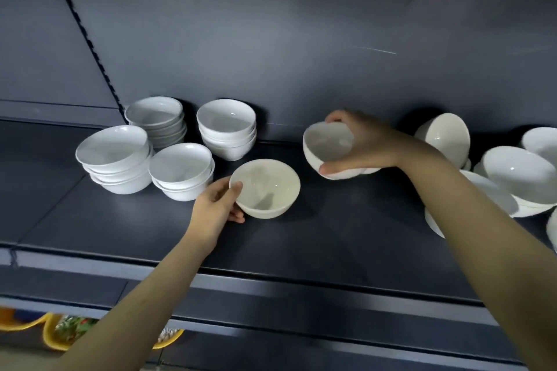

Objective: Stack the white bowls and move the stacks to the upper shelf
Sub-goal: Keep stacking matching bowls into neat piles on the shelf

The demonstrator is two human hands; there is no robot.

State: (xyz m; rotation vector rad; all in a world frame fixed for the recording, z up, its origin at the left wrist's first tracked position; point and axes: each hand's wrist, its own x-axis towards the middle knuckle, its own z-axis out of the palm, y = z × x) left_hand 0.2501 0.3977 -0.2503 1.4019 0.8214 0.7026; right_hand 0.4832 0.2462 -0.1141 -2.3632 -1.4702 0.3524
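While the left hand [214, 208] holds a single white bowl [266, 190] that sits upright on the dark shelf [331, 235], the right hand [370, 144] grips a second bowl [327, 144] further right and slightly farther back. On the left hand, the thumb lies over the near left rim and the fingers [236, 217] curl under the bowl's side, so they are clamped on it. The right hand's fingers [334, 116] hook over the far rim of the second bowl and its thumb presses the near lower edge, also clamped. That bowl is tipped on its side with its opening facing left; whether its base touches the shelf I cannot tell, as the palm hides it.

To the left stand four stacks of white bowls, close together: a far left stack [155, 117] against the back panel [301, 39], a far right stack [226, 126] beside it, a near left stack [116, 156], and a near right stack [182, 170] just beside the left hand. At the right end of the shelf lies a loose heap of bowls [518, 172], with one tilted bowl [446, 135] leaning behind the right wrist and others partly hidden by the forearm. Below the shelf, at the near left, yellow baskets [57, 337] show
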